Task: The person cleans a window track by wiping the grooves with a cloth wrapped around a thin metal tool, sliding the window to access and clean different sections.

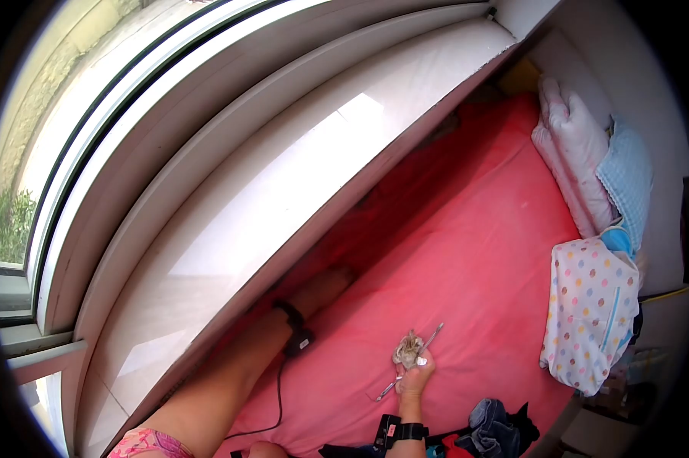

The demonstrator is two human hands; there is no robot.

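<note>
My right hand (415, 374) is closed around a slim silvery rod (435, 333) and a crumpled beige, rag-like bundle (408, 348). The rod slants across the hand, and its lower end sticks out towards the left. A black strap with a small box circles this wrist. On the left, my left arm stretches across the sill's edge, and my left hand (333, 284) lies in shadow over the red sheet (482, 267). Its fingers are too dark to make out. A similar black box (299, 341) with a cable is strapped to that wrist.
A pale window sill (283, 206) with a sliding frame runs along the left. Folded pillows (577, 153) and a polka-dot cloth (593, 305) lie along the right edge of the bed. Dark clothes, including denim (491, 427), are bunched at the bottom. A black cable (279, 389) crosses the sheet.
</note>
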